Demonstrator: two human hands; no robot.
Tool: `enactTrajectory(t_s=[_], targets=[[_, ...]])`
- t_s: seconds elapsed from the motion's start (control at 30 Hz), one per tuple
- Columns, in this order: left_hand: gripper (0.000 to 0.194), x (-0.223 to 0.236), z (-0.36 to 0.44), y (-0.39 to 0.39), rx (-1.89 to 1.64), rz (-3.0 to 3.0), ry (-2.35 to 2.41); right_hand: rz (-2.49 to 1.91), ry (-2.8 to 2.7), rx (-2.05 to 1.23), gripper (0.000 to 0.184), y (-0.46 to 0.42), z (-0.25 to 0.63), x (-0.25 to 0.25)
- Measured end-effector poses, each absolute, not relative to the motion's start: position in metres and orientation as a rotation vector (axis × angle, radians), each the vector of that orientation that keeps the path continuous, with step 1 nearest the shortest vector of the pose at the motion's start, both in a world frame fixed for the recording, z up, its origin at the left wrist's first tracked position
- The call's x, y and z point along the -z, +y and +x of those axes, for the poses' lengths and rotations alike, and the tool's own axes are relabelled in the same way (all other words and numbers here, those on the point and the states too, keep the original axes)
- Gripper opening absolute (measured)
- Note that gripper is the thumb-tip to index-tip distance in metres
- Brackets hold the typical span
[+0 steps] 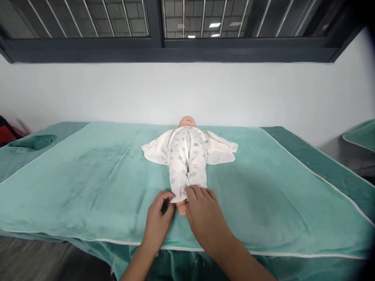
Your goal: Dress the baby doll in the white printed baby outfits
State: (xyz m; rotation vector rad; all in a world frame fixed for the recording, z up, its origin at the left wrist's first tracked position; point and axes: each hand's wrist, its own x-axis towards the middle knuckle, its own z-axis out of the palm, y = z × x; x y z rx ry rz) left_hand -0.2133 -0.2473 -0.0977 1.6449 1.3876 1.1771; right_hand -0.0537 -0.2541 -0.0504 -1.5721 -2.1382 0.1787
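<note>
A baby doll (187,121) lies on its back, head toward the wall. It wears white printed baby trousers (178,166) pulled up over its body, with a white baby top (219,148) spread out to both sides beneath. My left hand (159,218) pinches the outer edge of the left trouser cuff between thumb and fingers. On the other side, my right hand (205,214) has its fingers curled over the trouser cloth near the inner edge of that cuff. One bare doll foot (181,208) pokes out between my hands. The other foot is hidden behind my right hand.
A light green velvety cover (88,187) with white piping lies over the bed, its front edge close to me. Behind stands a white wall (117,93) below a dark window frame (164,54). A dark green cloth (33,142) and a red-black item (7,132) are at far left.
</note>
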Motion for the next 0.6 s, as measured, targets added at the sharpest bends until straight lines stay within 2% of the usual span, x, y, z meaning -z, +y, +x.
enactTrajectory(t_s=[0.13, 0.37, 0.5, 0.6], targets=[[0.013, 0.082, -0.213, -0.252, -1.207, 1.567, 1.301, -1.514, -2.222, -0.100, 0.013, -0.242, -0.060, 0.047], [0.011, 0.084, -0.241, -0.270, -1.277, 1.615, 1.340, -1.242, -2.209, -0.383, 0.010, -0.266, -0.051, 0.037], [0.009, 0.088, -0.248, -0.276, -1.153, 1.769, 1.359, -1.144, -2.215, -0.468, 0.011, -0.277, -0.037, 0.044], [0.008, 0.081, -0.242, -0.278, -1.186, 1.898, 1.349, -1.220, -1.989, -0.471, 0.021, -0.279, -0.015, 0.064]])
